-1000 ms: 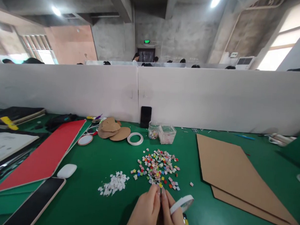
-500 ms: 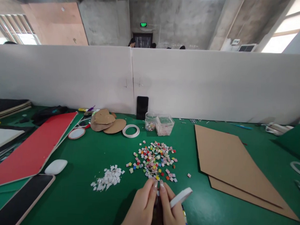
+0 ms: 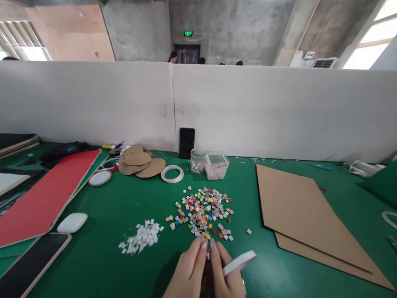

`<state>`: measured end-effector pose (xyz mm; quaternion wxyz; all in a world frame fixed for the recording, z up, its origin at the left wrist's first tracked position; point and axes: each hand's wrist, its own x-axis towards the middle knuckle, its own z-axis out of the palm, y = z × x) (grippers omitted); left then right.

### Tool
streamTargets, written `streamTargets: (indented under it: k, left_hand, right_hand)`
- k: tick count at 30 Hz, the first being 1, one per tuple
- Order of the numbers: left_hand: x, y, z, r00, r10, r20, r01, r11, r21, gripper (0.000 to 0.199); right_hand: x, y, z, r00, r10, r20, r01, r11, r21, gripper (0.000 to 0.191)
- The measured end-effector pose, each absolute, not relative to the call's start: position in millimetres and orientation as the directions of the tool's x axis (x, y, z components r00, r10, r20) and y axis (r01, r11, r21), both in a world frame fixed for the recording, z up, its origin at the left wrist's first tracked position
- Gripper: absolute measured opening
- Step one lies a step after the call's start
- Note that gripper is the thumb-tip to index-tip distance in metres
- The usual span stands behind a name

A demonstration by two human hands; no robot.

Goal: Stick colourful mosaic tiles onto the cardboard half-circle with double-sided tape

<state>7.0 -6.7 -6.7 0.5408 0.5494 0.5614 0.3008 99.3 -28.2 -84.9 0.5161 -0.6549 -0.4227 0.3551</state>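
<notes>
My left hand point(image 3: 187, 270) and my right hand point(image 3: 225, 271) meet at the bottom centre, thumbs side by side and fingers closed. Between the thumb tips shows a small pale piece point(image 3: 208, 255), too small to identify for certain. A narrow roll of white tape point(image 3: 242, 262) sticks out to the right from between my right hand's fingers. Below that hand peeks the multicoloured edge of an object point(image 3: 244, 292), mostly covered. Just beyond my fingertips lies a loose pile of coloured mosaic tiles point(image 3: 203, 210). White paper squares point(image 3: 143, 237) are heaped to the left.
Two clear tubs point(image 3: 216, 166) stand behind the tiles, near an upright phone point(image 3: 186, 143). A tape ring point(image 3: 172, 173) and cardboard discs point(image 3: 152, 168) lie left of them. Cardboard sheets point(image 3: 300, 204) cover the right; a red board point(image 3: 47, 193) and phone point(image 3: 28, 264) lie left. A white partition point(image 3: 268, 112) closes the back.
The whole view has shifted very slightly. My hands stay together in nearly the same pose, and the roll of tape has tilted a little.
</notes>
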Motion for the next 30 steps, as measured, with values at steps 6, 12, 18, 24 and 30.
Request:
streamTargets:
  k: [6, 12, 18, 24, 30]
  left_hand:
    - [6.9, -10.6, -11.6, 0.120, 0.954, -0.276, 0.281, 0.234, 0.931, 0.052]
    - [5.7, -11.2, -23.9, 0.130, 0.954, -0.270, 0.286, 0.224, 0.932, 0.053]
    - [0.8, -8.4, -30.3, 0.129, 0.960, -0.247, 0.283, 0.203, 0.937, 0.051]
    - [3.2, -2.2, -6.3, 0.344, 0.930, -0.127, 0.461, -0.049, 0.886, 0.037]
    - [1.0, -2.4, -10.0, 0.359, 0.933, -0.034, 0.619, -0.211, 0.756, 0.024]
  right_hand:
    - [108.4, -27.6, -68.0, 0.305, 0.951, 0.056, 0.226, -0.016, -0.974, 0.042]
    - [106.9, -26.3, -72.4, 0.337, 0.939, 0.070, 0.244, -0.015, -0.970, 0.043]
    - [108.5, -24.4, -76.8, 0.312, 0.946, 0.089, 0.246, 0.009, -0.969, 0.049]
    - [108.0, -23.5, -57.9, 0.268, 0.957, 0.109, 0.189, 0.059, -0.980, 0.045]
    - [107.3, -24.2, -46.2, 0.224, 0.973, 0.054, 0.123, 0.026, -0.992, 0.038]
